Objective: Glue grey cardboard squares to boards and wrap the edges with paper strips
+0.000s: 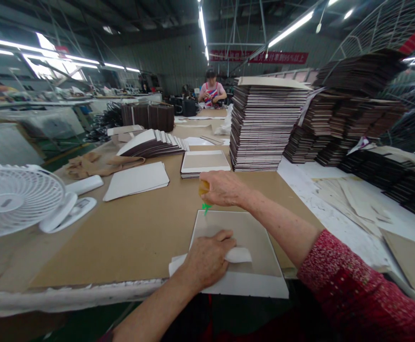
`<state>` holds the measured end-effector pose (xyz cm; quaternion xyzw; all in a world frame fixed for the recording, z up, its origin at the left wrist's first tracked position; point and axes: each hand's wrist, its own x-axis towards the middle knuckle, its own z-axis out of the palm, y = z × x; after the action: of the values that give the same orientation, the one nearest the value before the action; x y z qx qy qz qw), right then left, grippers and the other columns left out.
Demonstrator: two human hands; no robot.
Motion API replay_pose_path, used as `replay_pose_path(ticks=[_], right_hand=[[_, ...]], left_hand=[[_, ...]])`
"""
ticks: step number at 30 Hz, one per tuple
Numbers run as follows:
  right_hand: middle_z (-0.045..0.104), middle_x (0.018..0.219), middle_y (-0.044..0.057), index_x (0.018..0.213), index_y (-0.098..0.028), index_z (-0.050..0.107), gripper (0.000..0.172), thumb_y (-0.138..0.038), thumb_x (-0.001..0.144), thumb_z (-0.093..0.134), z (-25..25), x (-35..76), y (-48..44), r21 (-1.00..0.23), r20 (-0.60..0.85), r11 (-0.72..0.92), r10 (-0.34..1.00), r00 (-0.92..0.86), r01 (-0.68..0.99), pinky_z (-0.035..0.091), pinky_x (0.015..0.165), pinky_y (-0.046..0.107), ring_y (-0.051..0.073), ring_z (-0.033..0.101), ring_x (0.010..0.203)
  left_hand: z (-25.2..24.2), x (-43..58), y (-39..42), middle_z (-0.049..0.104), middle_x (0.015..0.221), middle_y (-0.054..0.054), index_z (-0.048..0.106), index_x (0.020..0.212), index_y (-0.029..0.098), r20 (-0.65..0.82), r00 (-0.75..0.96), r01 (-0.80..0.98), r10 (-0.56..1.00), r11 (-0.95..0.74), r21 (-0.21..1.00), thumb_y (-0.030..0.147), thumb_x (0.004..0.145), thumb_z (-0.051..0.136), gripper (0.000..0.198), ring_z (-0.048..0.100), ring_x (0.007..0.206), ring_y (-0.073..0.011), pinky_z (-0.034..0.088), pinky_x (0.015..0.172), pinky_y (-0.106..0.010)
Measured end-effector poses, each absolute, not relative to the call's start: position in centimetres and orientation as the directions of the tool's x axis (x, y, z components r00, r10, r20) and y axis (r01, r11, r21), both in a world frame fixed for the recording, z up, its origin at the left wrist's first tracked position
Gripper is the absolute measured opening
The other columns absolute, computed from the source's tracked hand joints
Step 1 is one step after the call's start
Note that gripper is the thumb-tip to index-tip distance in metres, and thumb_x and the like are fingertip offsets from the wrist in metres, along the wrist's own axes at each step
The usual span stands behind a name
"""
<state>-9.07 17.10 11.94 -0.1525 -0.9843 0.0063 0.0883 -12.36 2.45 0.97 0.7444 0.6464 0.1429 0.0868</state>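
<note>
A flat grey board with white edges (250,237) lies at the table's front edge in front of me. My left hand (207,259) presses down on its near left part, fingers closed on a white cloth or folded paper (239,255). My right hand (223,188) hovers over the board's far edge, closed around a small yellow bottle with a green tip (204,198) pointing down at the board.
A white desk fan (18,199) lies at the left. White sheets (136,180), a low stack of boards (203,164) and a tall stack (264,123) stand behind. Dark stacks (353,109) fill the right. A person (212,92) sits at the far end.
</note>
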Motion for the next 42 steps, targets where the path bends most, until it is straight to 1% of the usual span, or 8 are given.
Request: replay_pose_path(ticks=[4,8,15,19,25,28,34,42], right_hand=[[0.065,0.095,0.006,0.099,-0.021,0.056,0.026,-0.035,0.076,0.055,11.9,-8.9,17.0,-0.04,0.197,0.951,0.309,-0.93,0.307,0.028,0.06,0.028,0.02,0.056,0.079],[0.065,0.1,0.006,0.102,-0.022,0.055,0.028,-0.035,0.078,0.053,11.7,-8.9,16.7,-0.049,0.204,0.95,0.311,-0.928,0.308,0.029,0.062,0.028,0.02,0.055,0.083],[0.065,0.084,0.005,0.092,-0.021,0.056,0.021,-0.032,0.073,0.055,11.9,-7.0,18.3,-0.036,0.186,0.94,0.34,-0.922,0.339,0.022,0.054,0.027,0.017,0.052,0.069],[0.063,0.079,0.003,0.086,-0.022,0.055,0.018,-0.033,0.071,0.056,11.9,-5.1,19.5,-0.029,0.176,0.924,0.379,-0.909,0.38,0.021,0.053,0.027,0.016,0.05,0.066],[0.061,0.074,0.003,0.085,-0.022,0.056,0.019,-0.035,0.071,0.056,12.1,-3.2,20.4,-0.024,0.146,0.9,0.434,-0.889,0.435,0.02,0.052,0.027,0.015,0.046,0.061],[0.061,0.074,0.003,0.085,-0.022,0.056,0.019,-0.034,0.071,0.056,12.3,-2.9,20.5,-0.023,0.145,0.892,0.45,-0.881,0.451,0.02,0.052,0.027,0.014,0.046,0.059],[0.064,0.08,0.004,0.088,-0.022,0.056,0.02,-0.033,0.072,0.056,12.2,-4.6,19.4,-0.032,0.166,0.909,0.415,-0.895,0.416,0.021,0.052,0.027,0.016,0.051,0.066],[0.066,0.089,0.005,0.095,-0.022,0.055,0.024,-0.034,0.074,0.055,11.6,-7.9,17.6,-0.081,0.2,0.934,0.358,-0.912,0.349,0.025,0.056,0.027,0.018,0.055,0.074]], left_hand=[[1.1,-12.3,2.5,0.051,0.134,0.003,0.054,0.114,0.027,0.086,0.116,0.94,0.99,-0.137,0.313,0.01,0.071,0.05,0.046,0.059,0.105,-0.02,0.051,0.086,-0.034],[1.1,-12.3,2.4,0.05,0.135,0.004,0.053,0.115,0.028,0.085,0.118,0.942,0.989,-0.139,0.306,0.012,0.072,0.05,0.045,0.06,0.104,-0.0204,0.052,0.085,-0.035],[1.0,-12.3,2.5,0.051,0.134,0.005,0.052,0.115,0.03,0.095,0.118,0.943,0.988,-0.142,0.302,0.014,0.073,0.049,0.045,0.061,0.104,-0.0209,0.054,0.083,-0.038],[1.0,-12.2,2.3,0.051,0.134,0.005,0.052,0.116,0.029,0.092,0.119,0.946,0.989,-0.141,0.292,0.012,0.07,0.048,0.049,0.062,0.102,-0.0213,0.054,0.084,-0.04],[0.9,-12.3,2.3,0.05,0.135,0.005,0.053,0.116,0.03,0.096,0.107,0.951,0.99,-0.13,0.279,0.012,0.071,0.048,0.049,0.061,0.104,-0.0213,0.053,0.085,-0.039],[1.0,-12.3,2.3,0.05,0.135,0.005,0.052,0.117,0.03,0.089,0.109,0.952,0.99,-0.13,0.276,0.012,0.072,0.049,0.049,0.061,0.104,-0.0216,0.053,0.084,-0.039],[1.1,-12.1,2.2,0.048,0.137,0.002,0.051,0.119,0.028,0.061,0.105,0.959,0.993,-0.118,0.258,0.012,0.072,0.05,0.049,0.06,0.103,-0.0208,0.052,0.084,-0.036],[1.3,-12.1,2.3,0.049,0.136,0.003,0.052,0.117,0.028,0.056,0.108,0.95,0.993,-0.12,0.288,0.011,0.072,0.051,0.049,0.059,0.106,-0.0202,0.051,0.086,-0.034]])
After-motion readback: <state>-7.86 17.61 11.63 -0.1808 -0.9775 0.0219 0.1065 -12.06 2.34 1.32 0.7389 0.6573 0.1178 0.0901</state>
